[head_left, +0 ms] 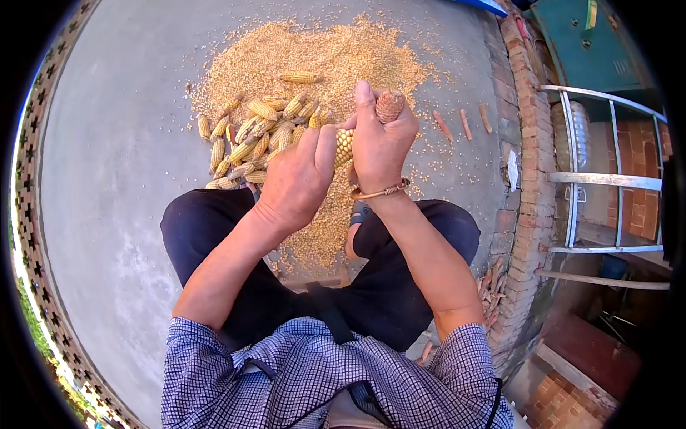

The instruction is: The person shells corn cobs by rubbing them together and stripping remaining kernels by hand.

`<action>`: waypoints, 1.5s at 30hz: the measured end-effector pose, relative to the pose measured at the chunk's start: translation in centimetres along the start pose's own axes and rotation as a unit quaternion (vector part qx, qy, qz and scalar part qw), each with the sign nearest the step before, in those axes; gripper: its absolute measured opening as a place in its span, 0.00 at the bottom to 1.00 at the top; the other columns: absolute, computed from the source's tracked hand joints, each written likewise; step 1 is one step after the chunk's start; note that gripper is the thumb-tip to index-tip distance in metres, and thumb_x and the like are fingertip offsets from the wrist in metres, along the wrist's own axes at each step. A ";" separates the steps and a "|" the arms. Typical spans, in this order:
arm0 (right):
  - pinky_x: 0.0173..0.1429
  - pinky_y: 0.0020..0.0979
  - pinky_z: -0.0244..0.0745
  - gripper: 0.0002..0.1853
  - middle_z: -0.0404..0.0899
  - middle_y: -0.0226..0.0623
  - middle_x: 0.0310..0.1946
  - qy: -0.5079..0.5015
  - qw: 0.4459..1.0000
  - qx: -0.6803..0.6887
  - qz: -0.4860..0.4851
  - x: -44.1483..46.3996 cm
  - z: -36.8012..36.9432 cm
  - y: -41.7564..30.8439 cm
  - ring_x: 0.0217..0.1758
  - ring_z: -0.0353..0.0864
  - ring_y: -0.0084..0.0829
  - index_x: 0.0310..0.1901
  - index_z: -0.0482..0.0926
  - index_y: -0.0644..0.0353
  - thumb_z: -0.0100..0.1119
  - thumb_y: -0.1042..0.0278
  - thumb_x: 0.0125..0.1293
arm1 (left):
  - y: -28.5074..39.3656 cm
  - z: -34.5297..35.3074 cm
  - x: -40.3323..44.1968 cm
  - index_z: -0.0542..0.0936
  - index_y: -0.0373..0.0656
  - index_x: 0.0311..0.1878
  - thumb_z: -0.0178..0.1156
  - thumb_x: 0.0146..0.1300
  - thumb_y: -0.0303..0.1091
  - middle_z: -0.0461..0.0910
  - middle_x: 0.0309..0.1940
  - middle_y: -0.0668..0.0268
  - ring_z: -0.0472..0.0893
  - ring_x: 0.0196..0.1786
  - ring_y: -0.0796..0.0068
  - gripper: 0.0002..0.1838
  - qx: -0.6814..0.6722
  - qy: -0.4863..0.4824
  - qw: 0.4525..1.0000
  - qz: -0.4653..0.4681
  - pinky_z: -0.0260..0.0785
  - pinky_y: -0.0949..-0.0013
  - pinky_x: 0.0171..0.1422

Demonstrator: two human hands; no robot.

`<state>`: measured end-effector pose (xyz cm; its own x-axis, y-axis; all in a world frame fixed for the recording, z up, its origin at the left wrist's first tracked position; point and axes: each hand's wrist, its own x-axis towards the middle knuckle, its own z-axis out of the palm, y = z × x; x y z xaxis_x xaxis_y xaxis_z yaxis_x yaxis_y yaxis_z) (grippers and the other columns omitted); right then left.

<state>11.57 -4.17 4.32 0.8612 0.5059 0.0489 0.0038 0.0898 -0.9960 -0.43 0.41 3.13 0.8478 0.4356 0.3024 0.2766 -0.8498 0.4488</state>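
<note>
Both of my hands meet in front of my knees around corn. My left hand [299, 175] is closed on an ear of corn [344, 146], whose yellow kernels show between the hands. My right hand [384, 143], with a bracelet at the wrist, grips a reddish corncob [390, 106] that is bare at its upper end, the thumb pointing up beside it. Whether the cob and the ear are one piece is hidden by my fingers. Just beyond my left hand lies a heap of unshelled corn ears [259, 136].
Loose kernels [307, 53] spread widely over the grey concrete floor [114, 164]. Several stripped cobs [443, 126] lie to the right, with more by the brick edging [493, 289]. A metal railing [607, 179] and a green cabinet [586, 50] stand beyond it.
</note>
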 end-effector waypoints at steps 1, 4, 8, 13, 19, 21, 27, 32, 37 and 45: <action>0.27 0.21 0.69 0.15 0.74 0.26 0.17 0.003 1.000 0.028 0.012 0.3 0.1 -0.1 0.20 0.75 0.17 0.25 0.72 0.59 0.62 0.67 0.69 | 0.4 -0.3 0.1 0.68 0.36 0.52 0.67 0.46 0.25 0.74 0.38 0.53 0.79 0.37 0.47 0.28 -0.022 -0.022 0.999 -0.030 0.74 0.53 0.38; 0.27 0.21 0.68 0.14 0.76 0.28 0.18 -0.046 0.996 0.068 0.044 0.6 -0.3 -1.3 0.20 0.74 0.17 0.27 0.75 0.60 0.61 0.64 0.70 | 0.4 0.3 0.3 0.67 0.36 0.56 0.67 0.49 0.26 0.76 0.43 0.52 0.80 0.39 0.46 0.30 -0.123 0.050 0.991 -0.032 0.74 0.53 0.43; 0.34 0.22 0.70 0.15 0.79 0.29 0.24 -0.103 0.987 0.089 0.088 1.2 -1.2 -1.4 0.28 0.75 0.17 0.30 0.79 0.61 0.60 0.60 0.71 | 0.2 -0.7 1.0 0.70 0.33 0.59 0.64 0.54 0.24 0.79 0.44 0.54 0.80 0.48 0.63 0.27 -0.318 -0.003 0.935 -0.155 0.70 0.62 0.54; 0.40 0.25 0.72 0.10 0.79 0.30 0.27 -0.124 0.992 -0.033 0.007 -0.3 -0.8 -1.0 0.32 0.76 0.19 0.38 0.76 0.64 0.64 0.66 0.68 | -0.7 0.3 0.8 0.68 0.32 0.62 0.63 0.57 0.25 0.78 0.48 0.51 0.78 0.54 0.61 0.29 -0.326 -0.027 0.939 -0.108 0.68 0.61 0.60; 0.31 0.30 0.70 0.11 0.75 0.34 0.19 -0.008 0.996 -0.071 -0.052 0.4 -0.4 1.4 0.24 0.75 0.23 0.32 0.74 0.64 0.64 0.68 0.66 | 0.8 0.2 0.3 0.59 0.36 0.70 0.61 0.57 0.24 0.74 0.55 0.44 0.73 0.60 0.44 0.37 -0.213 -0.054 0.973 -0.071 0.65 0.52 0.64; 0.28 0.28 0.70 0.11 0.74 0.31 0.18 0.019 0.991 -0.105 -0.077 1.2 -0.7 1.9 0.22 0.75 0.22 0.31 0.74 0.64 0.63 0.68 0.67 | 1.1 0.1 0.3 0.61 0.35 0.69 0.62 0.56 0.24 0.74 0.54 0.45 0.74 0.60 0.46 0.37 -0.226 -0.065 0.969 -0.076 0.65 0.54 0.64; 0.32 0.26 0.79 0.12 0.78 0.34 0.26 -0.097 0.981 0.092 0.142 1.4 -1.7 -0.6 0.28 0.83 0.28 0.39 0.76 0.63 0.60 0.61 0.71 | 0.3 0.0 0.6 0.70 0.36 0.60 0.65 0.64 0.40 0.74 0.34 0.71 0.69 0.26 0.89 0.26 -0.546 -0.122 0.807 -0.190 0.60 0.83 0.27; 0.41 0.26 0.77 0.15 0.81 0.35 0.32 -0.153 0.977 0.096 0.118 1.7 -2.0 -0.7 0.35 0.81 0.24 0.40 0.77 0.63 0.58 0.57 0.71 | -0.1 0.3 0.9 0.70 0.37 0.54 0.57 0.69 0.50 0.69 0.28 0.72 0.65 0.24 0.88 0.24 -0.630 -0.079 0.732 -0.245 0.55 0.81 0.24; 0.37 0.24 0.73 0.13 0.80 0.30 0.28 -0.139 0.990 0.017 -0.007 -0.1 -1.0 -0.3 0.32 0.77 0.18 0.39 0.79 0.63 0.62 0.60 0.69 | 0.0 0.6 0.6 0.70 0.36 0.59 0.38 0.78 0.53 0.72 0.31 0.68 0.68 0.27 0.86 0.28 -0.653 -0.081 0.708 -0.257 0.55 0.82 0.24; 0.25 0.29 0.68 0.16 0.75 0.30 0.16 -0.006 0.994 -0.089 -0.064 0.0 -0.3 1.3 0.20 0.75 0.21 0.25 0.71 0.61 0.63 0.65 0.68 | 1.6 1.0 0.3 0.66 0.43 0.70 0.39 0.77 0.55 0.75 0.37 0.70 0.72 0.32 0.84 0.30 -0.594 -0.109 0.721 -0.340 0.66 0.81 0.26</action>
<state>11.73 -4.35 2.95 0.8420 0.5097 0.1768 0.2040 0.0026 -0.9790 0.72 -1.13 3.13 0.7855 0.4651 -0.4083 0.1889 0.4482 0.8738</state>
